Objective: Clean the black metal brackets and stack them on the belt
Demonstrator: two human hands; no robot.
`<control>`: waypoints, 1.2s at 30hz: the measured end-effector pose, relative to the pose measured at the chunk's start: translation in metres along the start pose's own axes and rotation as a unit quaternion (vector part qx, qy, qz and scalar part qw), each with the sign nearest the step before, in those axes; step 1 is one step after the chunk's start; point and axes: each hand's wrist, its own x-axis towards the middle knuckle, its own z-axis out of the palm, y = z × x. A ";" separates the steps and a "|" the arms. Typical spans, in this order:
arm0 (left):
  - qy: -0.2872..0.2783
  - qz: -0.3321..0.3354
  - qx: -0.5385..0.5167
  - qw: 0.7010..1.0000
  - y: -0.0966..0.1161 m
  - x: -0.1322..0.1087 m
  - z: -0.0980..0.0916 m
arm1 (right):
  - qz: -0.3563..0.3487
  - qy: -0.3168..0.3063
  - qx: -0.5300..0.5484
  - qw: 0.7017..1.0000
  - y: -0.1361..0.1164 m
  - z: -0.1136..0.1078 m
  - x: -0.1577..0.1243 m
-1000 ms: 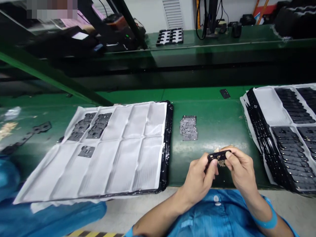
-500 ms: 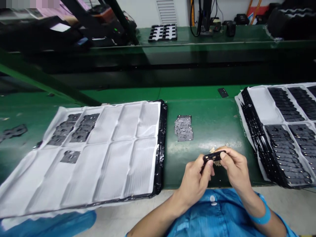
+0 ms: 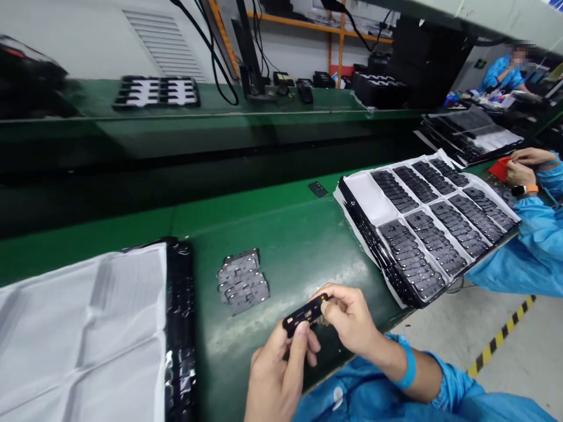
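Note:
Between my two hands is a small black plastic part [image 3: 305, 314] with gold-coloured spots, tilted with one face toward me. My left hand [image 3: 281, 366] pinches its left end between thumb and fingers. At the other end, my right hand [image 3: 349, 319] grips it, the thumb pressing on the face near a gold spot. A little heap of tiny pale pieces [image 3: 323, 320] lies on the green bench just behind and below the part, mostly hidden by my fingers. To the left, several flat dark grey plates [image 3: 244, 281] overlap in a loose pile.
A stack of trays [image 3: 428, 225] filled with rows of dark plates stands to the right. On the left is a white-lined tray [image 3: 123, 328]. One single dark plate [image 3: 317, 189] lies farther back. A co-worker's hands [image 3: 525, 167] hold something red at far right.
My view has swung to the right, bringing the filled tray and a co-worker into sight. Both hands still hold the black part, now turned at a steeper slant.

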 end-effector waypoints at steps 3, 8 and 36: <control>0.003 -0.006 -0.025 1.000 0.005 0.000 0.000 | -0.004 -0.012 0.005 1.000 -0.002 -0.002 -0.003; -0.041 -0.041 -0.099 0.993 0.014 0.004 0.002 | 0.018 -0.061 0.014 0.998 -0.014 -0.015 -0.008; -0.009 -0.059 -0.248 0.967 0.014 0.011 -0.007 | -0.065 -0.053 -0.144 0.986 -0.021 -0.017 -0.013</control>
